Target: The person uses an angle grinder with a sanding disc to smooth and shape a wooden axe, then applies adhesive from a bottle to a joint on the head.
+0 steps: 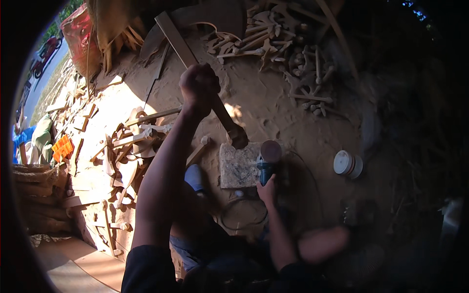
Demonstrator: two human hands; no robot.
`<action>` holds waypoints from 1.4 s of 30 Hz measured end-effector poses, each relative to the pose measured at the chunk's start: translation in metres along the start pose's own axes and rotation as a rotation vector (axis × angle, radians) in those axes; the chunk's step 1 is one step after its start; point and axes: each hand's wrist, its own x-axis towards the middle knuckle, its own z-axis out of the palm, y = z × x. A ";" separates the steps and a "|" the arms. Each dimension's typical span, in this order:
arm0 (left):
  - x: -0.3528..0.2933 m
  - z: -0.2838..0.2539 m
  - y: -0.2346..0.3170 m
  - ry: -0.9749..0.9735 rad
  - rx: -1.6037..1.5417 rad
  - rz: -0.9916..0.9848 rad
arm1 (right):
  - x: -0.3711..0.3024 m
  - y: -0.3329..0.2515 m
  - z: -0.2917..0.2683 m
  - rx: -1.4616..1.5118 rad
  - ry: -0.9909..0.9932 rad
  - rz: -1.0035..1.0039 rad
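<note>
My left hand [199, 88] is closed round a long wooden piece [175, 40] and holds it at a slant across the work spot. Its upper part is flat and straight; the lower end widens into a dark, shaped knob close to the pale square block [237, 168]. In my right hand [267, 190] is an angle grinder [265, 168], its round brown disc [270, 151] facing up over the block's right edge. A gap shows between the disc and the wooden knob. Whether the disc spins I cannot tell.
Cut wooden pieces lie heaped at the far side [259, 44] and to the left [129, 141]. A white round tub [346, 163] stands at right. A cable [222, 215] loops on the dusty ground by my legs. Sacks [39, 183] sit at far left.
</note>
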 end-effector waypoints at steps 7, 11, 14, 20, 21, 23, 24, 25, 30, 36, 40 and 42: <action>-0.007 0.006 0.037 -0.144 -0.204 -0.142 | -0.032 -0.042 -0.045 1.305 -0.723 0.629; 0.003 0.015 0.025 -0.018 -0.080 -0.121 | -0.035 -0.060 -0.029 1.895 -0.689 0.563; 0.001 0.030 0.007 -0.070 -0.123 -0.181 | -0.031 -0.023 -0.025 1.667 -0.357 0.500; 0.004 0.008 0.001 0.025 0.090 -0.120 | -0.023 -0.072 -0.146 1.505 -0.122 0.128; 0.002 0.008 -0.001 0.031 0.091 -0.128 | -0.019 -0.090 -0.181 1.456 -0.115 0.101; -0.001 0.023 -0.004 0.136 0.138 -0.062 | -0.019 -0.120 -0.261 1.311 -0.133 -0.009; -0.001 0.034 -0.006 0.127 0.138 -0.073 | -0.017 -0.125 -0.296 1.210 -0.159 -0.090; -0.004 0.042 -0.011 0.146 0.142 -0.032 | -0.014 -0.126 -0.321 1.223 -0.164 -0.142; 0.007 0.053 -0.046 0.180 0.199 0.065 | -0.039 -0.155 -0.350 1.154 -0.127 -0.259; -0.013 -0.030 -0.169 0.406 0.330 -0.005 | -0.044 -0.082 -0.232 1.400 -0.007 0.023; -0.054 -0.091 -0.244 0.484 0.368 -0.027 | -0.055 -0.046 -0.181 1.266 0.003 0.175; -0.062 -0.134 -0.269 0.580 0.353 0.014 | -0.057 -0.045 -0.159 0.705 0.133 0.136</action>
